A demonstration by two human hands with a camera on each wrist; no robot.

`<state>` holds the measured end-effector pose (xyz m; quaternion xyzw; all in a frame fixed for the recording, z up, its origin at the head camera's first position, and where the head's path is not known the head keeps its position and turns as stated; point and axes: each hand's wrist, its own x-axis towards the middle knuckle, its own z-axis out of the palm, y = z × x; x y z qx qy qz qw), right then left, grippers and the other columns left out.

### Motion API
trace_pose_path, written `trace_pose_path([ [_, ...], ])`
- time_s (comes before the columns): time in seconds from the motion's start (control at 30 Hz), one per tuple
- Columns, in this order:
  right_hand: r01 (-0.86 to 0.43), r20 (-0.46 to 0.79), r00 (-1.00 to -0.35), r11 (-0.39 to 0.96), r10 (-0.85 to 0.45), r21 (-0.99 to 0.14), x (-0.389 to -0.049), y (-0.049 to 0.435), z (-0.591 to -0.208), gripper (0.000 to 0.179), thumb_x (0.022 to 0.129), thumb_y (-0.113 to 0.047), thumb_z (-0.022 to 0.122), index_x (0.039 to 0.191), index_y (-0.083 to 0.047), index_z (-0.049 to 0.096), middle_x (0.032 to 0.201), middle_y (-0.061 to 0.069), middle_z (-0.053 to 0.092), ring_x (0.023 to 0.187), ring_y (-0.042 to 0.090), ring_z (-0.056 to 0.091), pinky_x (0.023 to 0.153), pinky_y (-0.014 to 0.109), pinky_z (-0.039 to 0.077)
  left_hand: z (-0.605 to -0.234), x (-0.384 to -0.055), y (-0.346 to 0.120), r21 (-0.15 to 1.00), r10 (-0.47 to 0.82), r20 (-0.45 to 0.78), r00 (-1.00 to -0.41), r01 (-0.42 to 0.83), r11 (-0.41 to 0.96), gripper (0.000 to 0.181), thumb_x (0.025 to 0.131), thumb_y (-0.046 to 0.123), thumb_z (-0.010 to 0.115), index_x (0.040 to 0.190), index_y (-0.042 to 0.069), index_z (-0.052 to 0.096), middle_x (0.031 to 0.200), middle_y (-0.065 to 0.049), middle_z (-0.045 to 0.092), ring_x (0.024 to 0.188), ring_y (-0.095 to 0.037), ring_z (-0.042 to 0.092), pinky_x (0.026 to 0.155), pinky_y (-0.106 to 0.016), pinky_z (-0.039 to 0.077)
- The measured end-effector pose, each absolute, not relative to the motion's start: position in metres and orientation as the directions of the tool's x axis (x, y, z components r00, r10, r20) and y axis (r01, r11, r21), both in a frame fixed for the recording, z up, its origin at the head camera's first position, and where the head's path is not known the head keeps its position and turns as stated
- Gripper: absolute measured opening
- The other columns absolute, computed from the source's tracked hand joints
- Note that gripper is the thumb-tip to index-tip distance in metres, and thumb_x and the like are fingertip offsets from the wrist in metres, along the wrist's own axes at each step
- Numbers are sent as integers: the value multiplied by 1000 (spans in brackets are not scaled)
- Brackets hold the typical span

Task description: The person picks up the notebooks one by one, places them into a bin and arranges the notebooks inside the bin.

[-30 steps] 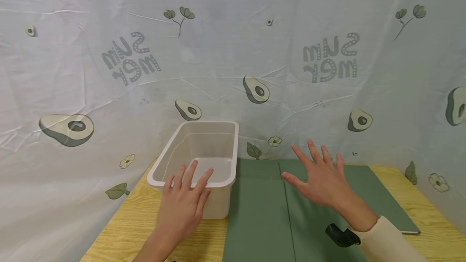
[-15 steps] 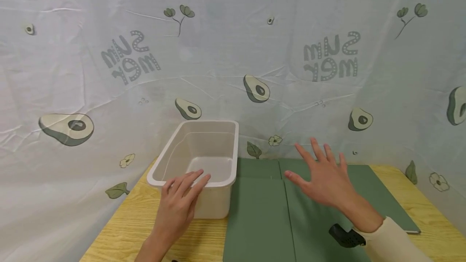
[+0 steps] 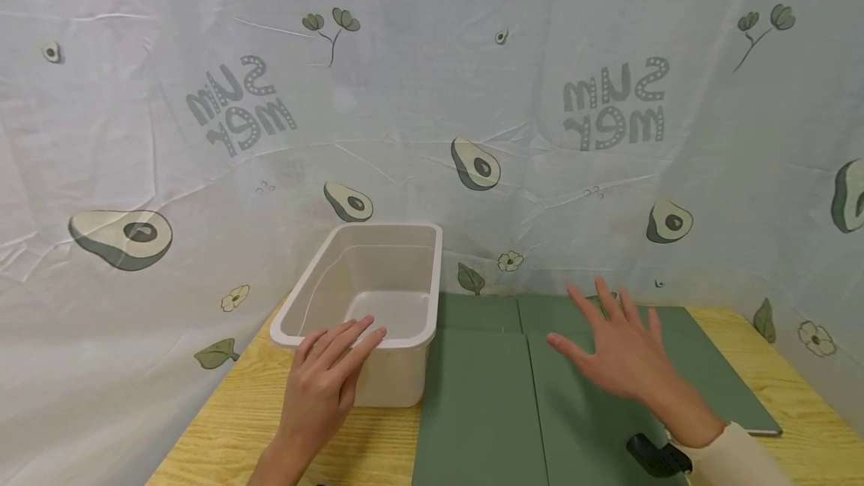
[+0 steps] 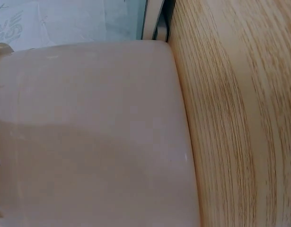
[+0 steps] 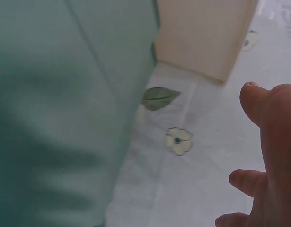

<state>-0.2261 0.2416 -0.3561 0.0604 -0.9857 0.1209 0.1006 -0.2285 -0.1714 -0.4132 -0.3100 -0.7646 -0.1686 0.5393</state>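
Observation:
A white plastic bin [image 3: 394,377] stands on the left of the table, its inside showing a bare floor. My left hand [image 3: 317,385] is at its near rim, the loosely bent fingers lying over the edge and pointing inward. In the left wrist view the bin's outer wall [image 4: 102,132] fills much of the picture, with bits of fingers at the left border. My right hand [image 3: 628,355] hovers over the green mat [image 3: 479,403], fingers spread and nothing in them. Its fingers [image 5: 249,182] also show at the right of the right wrist view.
Green folded panels of the mat lie beside the bin, with a seam between them. Yellow wood-grain tabletop [image 3: 223,426] shows at both sides. A pale curtain [image 3: 418,96] printed with avocados hangs behind. A black wrist device [image 3: 658,456] sits by the right sleeve.
My left hand has drawn back a little, its fingers less spread and more bent at the rim. My right hand has shifted right and slightly lower, still spread. The bin has stayed put.

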Motion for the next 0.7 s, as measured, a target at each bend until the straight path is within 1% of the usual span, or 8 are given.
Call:
trace_pose_path([
  [0.23,-112,142,-986,977,-87,-182,-228,251,-395,95,95,-83,49,167,-23,35,173,30,23,150,67,28,106,90,21,-413,-228,-171,-64,277,934,-225,659,749,35,114,26,47,129,18,78,129,-8,77,113,-29,72,102,-46,41],
  [0.4,-73,24,-997,971,-69,-229,-229,256,-418,96,95,-81,50,168,-20,34,172,33,20,148,74,22,105,91,21,-413,-229,-170,-56,273,934,-229,662,747,35,114,26,47,129,18,78,129,-8,78,113,-28,72,101,-46,41],
  [0.6,-46,-52,-997,966,-61,-256,-230,260,-435,99,94,-80,54,167,-16,35,170,38,21,143,80,19,100,89,31,-414,-229,-170,-51,267,936,-229,663,747,35,114,26,48,129,18,78,128,-8,78,113,-28,72,101,-47,41],
  [0.7,-43,-83,-994,962,-68,-270,-229,262,-440,100,93,-79,57,166,-14,37,169,39,20,142,82,15,97,90,32,-414,-230,-170,-50,267,937,-227,668,743,34,114,26,48,129,18,78,128,-8,78,113,-29,72,101,-47,41],
])
